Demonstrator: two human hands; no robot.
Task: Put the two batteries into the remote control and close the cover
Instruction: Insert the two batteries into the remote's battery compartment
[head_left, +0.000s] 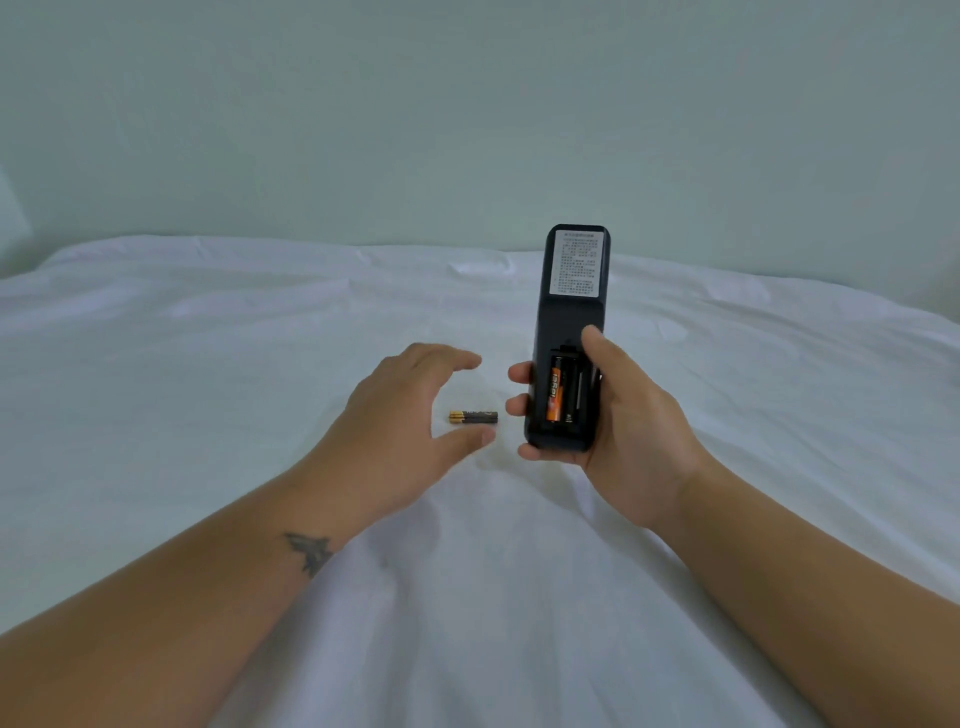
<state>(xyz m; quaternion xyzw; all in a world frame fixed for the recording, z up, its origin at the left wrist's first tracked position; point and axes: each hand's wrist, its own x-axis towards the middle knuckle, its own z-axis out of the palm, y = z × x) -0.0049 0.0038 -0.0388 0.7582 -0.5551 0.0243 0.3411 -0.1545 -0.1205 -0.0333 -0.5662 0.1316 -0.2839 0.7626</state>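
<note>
Left hand (410, 415) spread open over the bed (208, 364), empty, thumb and forefinger curved either side of the loose battery (473, 417) without touching it. Best closed gently on the battery's middle, pinching across its width, since a small smooth cylinder lying sideways on soft cloth will likely roll or sink if nudged from one end. Worth checking the gold-tipped end, pointing toward the left hand, before lifting, so the polarity can be matched to the free slot.

Just right of that, right hand (618, 415) wrapped round the lower part of the remote control (569, 322), back face up, fingertips showing along its left edge and thumb resting at the top of the open compartment. One orange-and-black battery (556, 387) already seated in the left slot; right slot dark and apparently vacant. Should be held steady and level, thumb kept clear of the opening.

Remote: matte black hard plastic, long with rounded corners, a pale printed label near its far end. Sheet: white, soft, lightly creased. Cover nowhere visible.
</note>
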